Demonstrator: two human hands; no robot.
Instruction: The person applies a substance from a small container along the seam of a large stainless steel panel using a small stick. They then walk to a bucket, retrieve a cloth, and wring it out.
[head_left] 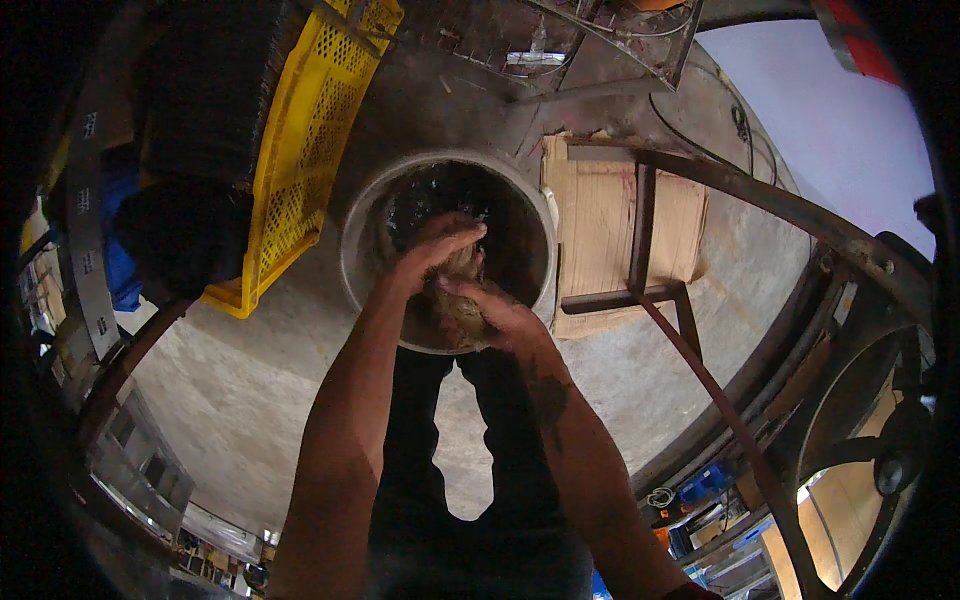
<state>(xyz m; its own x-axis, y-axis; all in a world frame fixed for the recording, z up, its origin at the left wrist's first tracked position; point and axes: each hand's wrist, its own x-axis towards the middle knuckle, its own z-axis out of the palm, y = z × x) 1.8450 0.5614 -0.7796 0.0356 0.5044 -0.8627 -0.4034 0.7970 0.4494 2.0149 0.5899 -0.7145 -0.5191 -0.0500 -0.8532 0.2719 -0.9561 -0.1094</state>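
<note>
A round grey bucket [352, 232] stands on the floor before my knees, with dark, glinting liquid [425, 200] inside. Over its opening, both hands close around a soft, wet-looking brown clump [460, 318], perhaps a rag; its exact kind is unclear. My left hand [440, 243] lies across the top of the clump, fingers pointing right. Slightly nearer to me, my right hand [492, 308] grips it from the right side. Part of the clump is hidden by the fingers. Dark, wet smears show on my right forearm.
To the left stands a yellow perforated crate [300, 160], tilted, beside dark bristly material [205, 100]. A flattened cardboard sheet [600, 230] lies right of the bucket, under a rusty metal frame [643, 230]. A spoked wheel [885, 450] is at the far right.
</note>
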